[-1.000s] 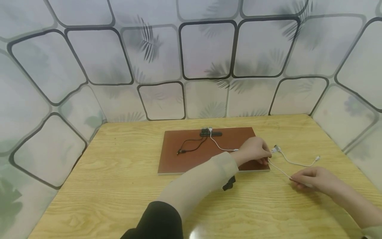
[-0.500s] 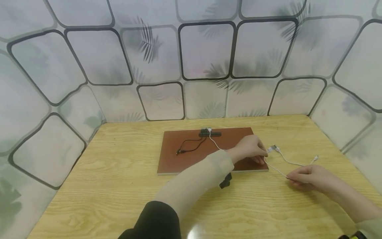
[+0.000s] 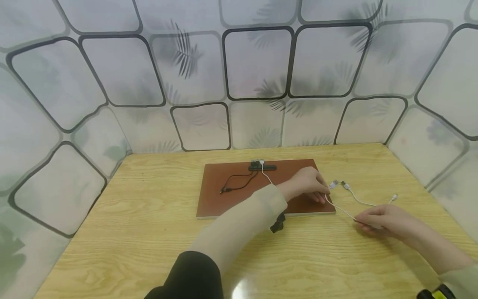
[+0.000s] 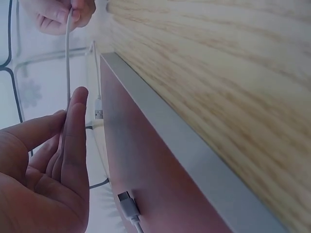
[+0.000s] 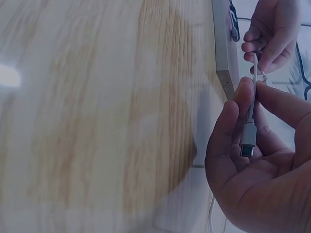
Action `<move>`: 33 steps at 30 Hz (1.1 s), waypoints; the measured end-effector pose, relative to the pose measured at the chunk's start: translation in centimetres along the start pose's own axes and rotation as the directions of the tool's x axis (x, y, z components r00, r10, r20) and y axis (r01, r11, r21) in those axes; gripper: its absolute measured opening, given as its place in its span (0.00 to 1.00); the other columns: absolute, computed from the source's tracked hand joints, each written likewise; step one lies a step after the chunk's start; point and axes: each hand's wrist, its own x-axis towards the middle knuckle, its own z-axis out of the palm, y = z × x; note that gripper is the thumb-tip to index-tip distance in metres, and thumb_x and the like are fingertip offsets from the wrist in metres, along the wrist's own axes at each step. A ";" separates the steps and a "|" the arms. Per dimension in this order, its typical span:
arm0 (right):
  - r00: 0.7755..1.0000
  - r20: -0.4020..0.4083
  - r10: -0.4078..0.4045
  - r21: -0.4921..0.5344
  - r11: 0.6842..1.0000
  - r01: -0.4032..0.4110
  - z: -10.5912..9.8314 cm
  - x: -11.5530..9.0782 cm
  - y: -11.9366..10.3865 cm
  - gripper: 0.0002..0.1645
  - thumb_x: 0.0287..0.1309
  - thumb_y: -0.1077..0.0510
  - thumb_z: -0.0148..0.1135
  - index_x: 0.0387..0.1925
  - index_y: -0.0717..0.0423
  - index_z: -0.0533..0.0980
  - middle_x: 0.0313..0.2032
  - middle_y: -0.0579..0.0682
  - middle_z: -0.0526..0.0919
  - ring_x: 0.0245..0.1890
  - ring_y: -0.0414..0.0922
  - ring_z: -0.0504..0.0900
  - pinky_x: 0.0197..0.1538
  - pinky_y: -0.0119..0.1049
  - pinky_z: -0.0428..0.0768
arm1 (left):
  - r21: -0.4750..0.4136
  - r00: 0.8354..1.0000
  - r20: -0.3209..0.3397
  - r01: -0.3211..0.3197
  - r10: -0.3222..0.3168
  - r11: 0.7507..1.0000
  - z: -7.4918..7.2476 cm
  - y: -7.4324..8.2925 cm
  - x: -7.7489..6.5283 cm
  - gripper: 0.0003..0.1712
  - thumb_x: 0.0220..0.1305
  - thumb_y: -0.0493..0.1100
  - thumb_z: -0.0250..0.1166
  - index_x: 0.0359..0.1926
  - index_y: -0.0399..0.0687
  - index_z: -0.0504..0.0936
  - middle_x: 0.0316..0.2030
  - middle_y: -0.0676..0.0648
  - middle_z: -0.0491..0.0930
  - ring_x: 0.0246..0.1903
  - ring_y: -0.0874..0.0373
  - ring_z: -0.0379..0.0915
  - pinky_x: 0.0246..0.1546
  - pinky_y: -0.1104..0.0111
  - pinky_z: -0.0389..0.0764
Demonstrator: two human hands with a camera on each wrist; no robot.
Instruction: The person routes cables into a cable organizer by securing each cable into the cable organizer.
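Pinching white cable | left fingers, right fingers | held plug: right-wrist view only

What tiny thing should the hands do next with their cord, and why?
Maybe the left hand should carry the white cord toward the black strip: it and the right hand pinch that cord, and black cords sit at the strip's left while its right looks bare.
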 end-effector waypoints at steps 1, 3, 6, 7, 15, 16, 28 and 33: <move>1.000 0.004 -0.006 -0.001 1.000 0.006 0.0 0.1 0.0 0.18 0.81 0.60 0.54 0.52 0.71 0.84 0.39 0.38 0.89 0.38 0.31 0.85 0.45 0.25 0.88 | 0.002 1.000 0.001 0.000 0.000 1.000 -0.1 0.0 -0.1 0.08 0.73 0.33 0.68 0.42 0.30 0.90 0.32 0.33 0.91 0.25 0.50 0.89 0.26 0.71 0.89; 1.000 0.010 -0.019 -0.009 1.000 0.019 0.1 0.3 -0.1 0.19 0.81 0.60 0.54 0.52 0.71 0.84 0.39 0.38 0.89 0.38 0.32 0.85 0.44 0.24 0.88 | -0.005 1.000 0.005 -0.005 0.005 1.000 -0.4 -0.1 -0.2 0.09 0.73 0.33 0.67 0.44 0.29 0.90 0.34 0.32 0.91 0.32 0.43 0.91 0.26 0.71 0.89; 0.999 0.018 -0.036 -0.018 0.999 0.037 0.2 0.5 -0.3 0.19 0.81 0.60 0.54 0.52 0.71 0.84 0.39 0.38 0.89 0.37 0.32 0.86 0.45 0.24 0.88 | -0.002 1.000 0.012 -0.018 0.019 1.000 -0.7 -0.1 -0.3 0.10 0.74 0.33 0.67 0.46 0.27 0.89 0.36 0.30 0.90 0.38 0.40 0.91 0.27 0.71 0.89; 0.999 0.019 -0.040 -0.022 0.999 0.041 0.3 0.5 -0.4 0.19 0.81 0.60 0.54 0.51 0.71 0.84 0.39 0.38 0.89 0.37 0.32 0.86 0.45 0.24 0.87 | 0.001 1.000 0.014 -0.022 0.022 1.000 -0.8 -0.1 -0.4 0.10 0.74 0.33 0.66 0.45 0.27 0.89 0.36 0.30 0.90 0.38 0.40 0.91 0.27 0.71 0.89; 0.999 0.028 -0.043 -0.032 0.999 0.044 0.8 0.8 -0.9 0.21 0.81 0.60 0.54 0.54 0.78 0.80 0.39 0.39 0.89 0.38 0.33 0.86 0.46 0.24 0.87 | 0.014 1.000 0.021 0.015 -0.016 1.000 -1.4 -0.4 -0.5 0.09 0.73 0.33 0.67 0.42 0.27 0.90 0.37 0.31 0.90 0.35 0.42 0.92 0.27 0.71 0.89; 0.999 0.030 -0.045 -0.037 0.998 0.047 0.9 0.8 -0.9 0.21 0.81 0.60 0.53 0.54 0.79 0.80 0.39 0.39 0.89 0.38 0.33 0.85 0.45 0.24 0.87 | 0.009 0.999 0.023 0.022 -0.022 1.000 -1.5 -0.4 -0.6 0.09 0.73 0.33 0.67 0.42 0.27 0.90 0.37 0.30 0.90 0.35 0.42 0.92 0.27 0.71 0.89; 1.000 0.001 -0.013 -0.037 0.999 0.013 1.8 2.0 -2.0 0.21 0.80 0.58 0.55 0.52 0.75 0.83 0.36 0.40 0.89 0.35 0.32 0.85 0.42 0.25 0.88 | -0.019 0.999 0.032 0.033 -0.033 0.999 -3.0 -0.7 -1.3 0.10 0.74 0.31 0.66 0.45 0.24 0.89 0.41 0.27 0.89 0.32 0.45 0.92 0.30 0.69 0.91; 1.000 -0.007 -0.004 -0.014 1.000 0.004 2.1 2.4 -2.2 0.19 0.80 0.57 0.56 0.50 0.71 0.84 0.34 0.40 0.89 0.33 0.32 0.84 0.41 0.25 0.87 | -0.035 0.999 0.036 0.040 -0.038 0.999 -3.6 -1.1 -1.4 0.10 0.74 0.31 0.65 0.45 0.23 0.88 0.41 0.28 0.89 0.36 0.42 0.92 0.32 0.68 0.91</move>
